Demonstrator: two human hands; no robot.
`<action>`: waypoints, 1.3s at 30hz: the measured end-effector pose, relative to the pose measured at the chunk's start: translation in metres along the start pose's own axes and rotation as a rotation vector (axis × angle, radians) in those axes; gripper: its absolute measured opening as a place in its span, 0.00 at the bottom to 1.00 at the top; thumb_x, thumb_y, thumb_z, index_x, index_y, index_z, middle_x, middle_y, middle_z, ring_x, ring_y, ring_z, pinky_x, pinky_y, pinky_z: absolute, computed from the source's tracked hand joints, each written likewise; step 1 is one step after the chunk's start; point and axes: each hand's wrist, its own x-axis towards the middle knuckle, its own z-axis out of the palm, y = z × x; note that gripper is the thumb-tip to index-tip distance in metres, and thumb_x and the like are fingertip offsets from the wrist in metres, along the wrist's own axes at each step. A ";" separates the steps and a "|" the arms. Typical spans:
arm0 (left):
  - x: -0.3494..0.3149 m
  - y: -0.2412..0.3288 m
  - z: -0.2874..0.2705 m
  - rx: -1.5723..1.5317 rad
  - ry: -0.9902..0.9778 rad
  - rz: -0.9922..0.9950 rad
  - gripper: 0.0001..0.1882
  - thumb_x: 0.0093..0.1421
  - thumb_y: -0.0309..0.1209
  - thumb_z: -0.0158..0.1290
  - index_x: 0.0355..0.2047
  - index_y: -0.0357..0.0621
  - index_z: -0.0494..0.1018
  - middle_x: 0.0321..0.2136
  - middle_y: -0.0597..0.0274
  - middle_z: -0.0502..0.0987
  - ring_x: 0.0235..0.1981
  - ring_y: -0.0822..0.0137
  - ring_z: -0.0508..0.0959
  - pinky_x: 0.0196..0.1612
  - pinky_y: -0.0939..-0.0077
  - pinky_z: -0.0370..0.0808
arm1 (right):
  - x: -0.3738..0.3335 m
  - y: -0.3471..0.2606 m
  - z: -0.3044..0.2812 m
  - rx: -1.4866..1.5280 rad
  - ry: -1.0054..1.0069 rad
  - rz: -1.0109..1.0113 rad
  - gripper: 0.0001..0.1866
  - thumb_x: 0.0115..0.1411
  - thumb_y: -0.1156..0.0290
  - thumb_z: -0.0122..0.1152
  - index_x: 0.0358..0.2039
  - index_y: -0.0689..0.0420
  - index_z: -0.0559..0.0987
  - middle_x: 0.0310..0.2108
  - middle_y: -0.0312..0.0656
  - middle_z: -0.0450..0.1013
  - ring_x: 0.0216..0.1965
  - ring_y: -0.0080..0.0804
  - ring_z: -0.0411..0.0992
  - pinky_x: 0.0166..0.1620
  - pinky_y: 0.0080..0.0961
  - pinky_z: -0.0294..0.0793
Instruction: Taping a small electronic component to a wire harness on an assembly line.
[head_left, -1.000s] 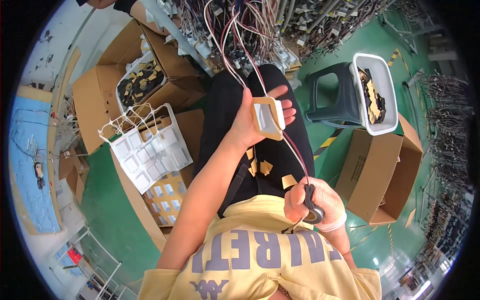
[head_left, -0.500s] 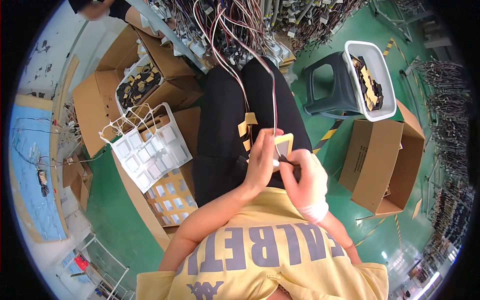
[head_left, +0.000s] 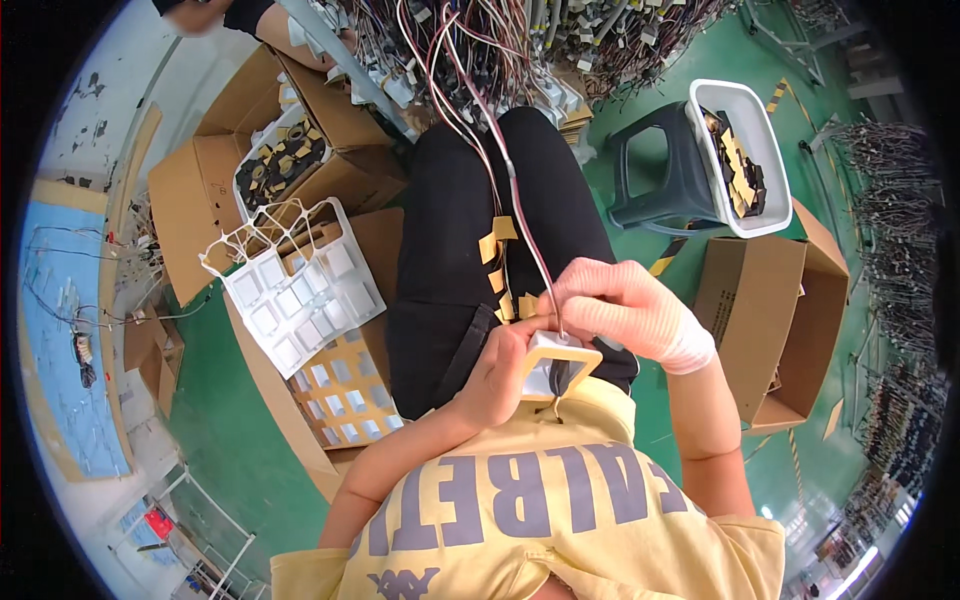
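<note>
Close to my waist, my left hand [head_left: 492,380] is closed around a small white square plastic housing [head_left: 538,381] with a yellowish rim. A dark piece [head_left: 561,376] with short wire ends shows inside its opening. My right hand [head_left: 628,312], in a pale ribbed glove, pinches the red and white cable [head_left: 516,195] just above the housing. That cable runs up between my knees to a large wire bundle. Yellow tabs [head_left: 497,280] hang along other thin wires on my lap, partly hidden by my hands.
On my left, a white tray of square housings [head_left: 305,300] lies on an open carton [head_left: 280,420]. Another carton [head_left: 185,225] holds dark parts. To the right, a white tub [head_left: 770,150] rests on a grey stool [head_left: 655,170] beside a carton [head_left: 745,320]. Hanging wires [head_left: 480,60] fill the front.
My right hand has moved up and right, from beside the housing to the cable above it. The housing has come down toward my waist and tilted, its opening now facing me.
</note>
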 end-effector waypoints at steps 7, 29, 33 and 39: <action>0.000 -0.001 -0.003 -0.201 -0.106 -0.159 0.52 0.55 0.71 0.14 0.48 0.35 0.68 0.41 0.61 0.75 0.43 0.73 0.74 0.48 0.80 0.69 | 0.002 0.002 0.003 0.240 -0.021 0.053 0.09 0.60 0.72 0.56 0.25 0.64 0.74 0.29 0.36 0.66 0.26 0.21 0.67 0.29 0.19 0.66; 0.002 0.010 0.008 -0.110 0.019 -0.134 0.58 0.47 0.77 0.16 0.42 0.32 0.70 0.36 0.60 0.76 0.36 0.71 0.76 0.42 0.78 0.72 | -0.015 0.021 0.021 -0.211 0.526 -0.426 0.07 0.57 0.74 0.53 0.23 0.60 0.73 0.29 0.38 0.68 0.30 0.23 0.65 0.36 0.18 0.64; 0.009 0.015 0.010 -0.183 0.015 -0.290 0.56 0.47 0.77 0.17 0.43 0.35 0.70 0.37 0.61 0.75 0.38 0.73 0.75 0.42 0.78 0.72 | 0.009 0.003 0.015 -0.023 0.505 -0.195 0.06 0.58 0.74 0.55 0.25 0.61 0.75 0.30 0.36 0.68 0.30 0.21 0.65 0.36 0.17 0.64; 0.004 0.007 -0.003 -0.276 -0.098 -0.259 0.58 0.47 0.76 0.11 0.45 0.35 0.70 0.39 0.61 0.75 0.41 0.72 0.75 0.44 0.77 0.71 | -0.006 0.025 0.009 0.328 0.307 -0.031 0.08 0.57 0.71 0.56 0.26 0.63 0.75 0.29 0.38 0.67 0.24 0.20 0.64 0.28 0.15 0.63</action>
